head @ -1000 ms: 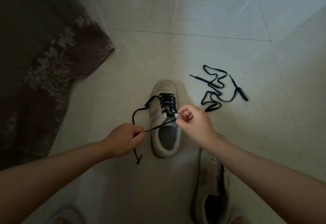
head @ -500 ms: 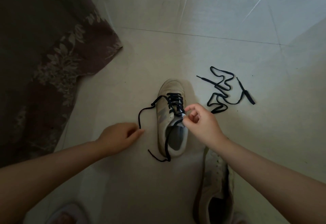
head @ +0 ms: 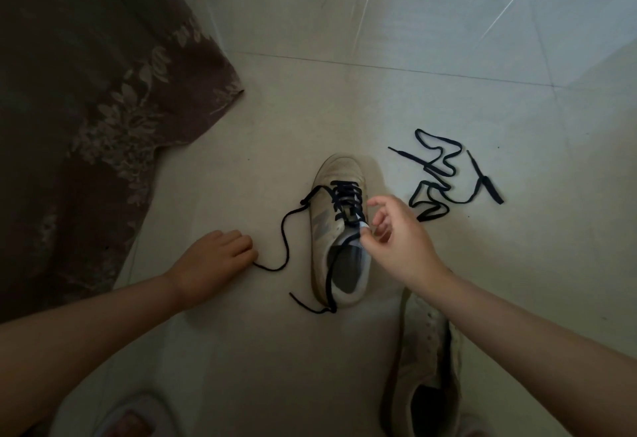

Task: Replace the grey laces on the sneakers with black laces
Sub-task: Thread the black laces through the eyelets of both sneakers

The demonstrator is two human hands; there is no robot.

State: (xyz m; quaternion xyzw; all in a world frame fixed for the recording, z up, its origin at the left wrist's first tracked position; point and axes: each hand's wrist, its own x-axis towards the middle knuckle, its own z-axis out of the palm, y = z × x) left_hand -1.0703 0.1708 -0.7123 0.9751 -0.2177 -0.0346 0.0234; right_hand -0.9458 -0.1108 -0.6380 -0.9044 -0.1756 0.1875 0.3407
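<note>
A beige sneaker (head: 339,230) stands on the floor, toe pointing away from me, with a black lace (head: 344,195) threaded through its upper eyelets. One free end curves out to the left, where my left hand (head: 217,257) pinches its tip with curled fingers. The other end crosses the shoe's opening and lies on the floor behind the heel. My right hand (head: 396,240) pinches the tongue at its white tab. A second black lace (head: 441,174) lies loose on the floor to the right. An unlaced second sneaker (head: 427,367) sits at lower right, partly under my right forearm.
A brown floral cloth (head: 86,109) covers the floor on the left. A foot in a pale slipper (head: 131,416) shows at the bottom edge. The pale tiled floor (head: 344,92) stretches beyond the shoes.
My left hand let go of the strand it held taut across the shoe; that strand fell over the opening. The hand then took the tip of the left end. My right hand stayed at the tongue.
</note>
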